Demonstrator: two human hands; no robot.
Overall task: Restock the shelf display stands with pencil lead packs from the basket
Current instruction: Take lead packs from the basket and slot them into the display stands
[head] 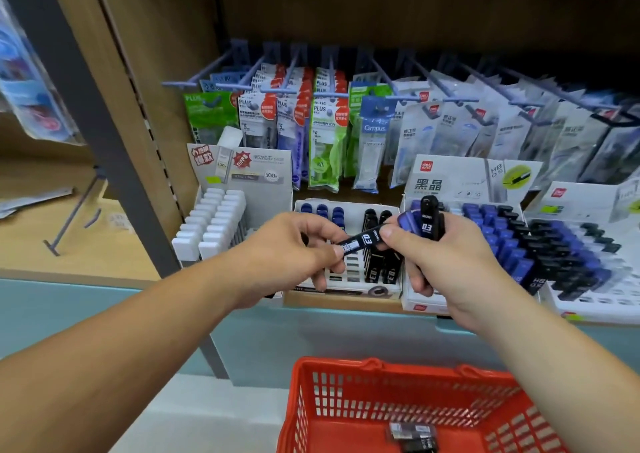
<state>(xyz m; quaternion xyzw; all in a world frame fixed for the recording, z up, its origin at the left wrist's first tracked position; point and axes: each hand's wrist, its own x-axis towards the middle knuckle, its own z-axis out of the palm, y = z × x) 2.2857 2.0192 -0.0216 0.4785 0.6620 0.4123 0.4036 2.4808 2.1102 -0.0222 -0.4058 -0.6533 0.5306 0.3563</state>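
**A:** Left hand (294,248) in close, thumb and forefinger pinching 1 black pack (360,241) by its barcode end!

**B:** And the right hand (446,262)?

**A:** Curled round a bundle of packs (424,222), blue and black, held upright. Its thumb is on the other end of that single pack, so the pack lies tilted between the 2 hands.

**B:** What's just past them?

**A:** The middle stand (346,206) on the shelf (346,303): a white tray, blue packs at the back left, black ones on the right. Left of it is a stand of white packs (214,220). On the right is a bigger stand (540,244) with rows of blue and black.

**B:** Higher up?

**A:** Hanging packets (329,116) on hooks, green, white and blue, all along the back.

**B:** And the basket?

**A:** Red basket (332,364), low in view below the hands, with a few dark packs (412,433) lying on its bottom.
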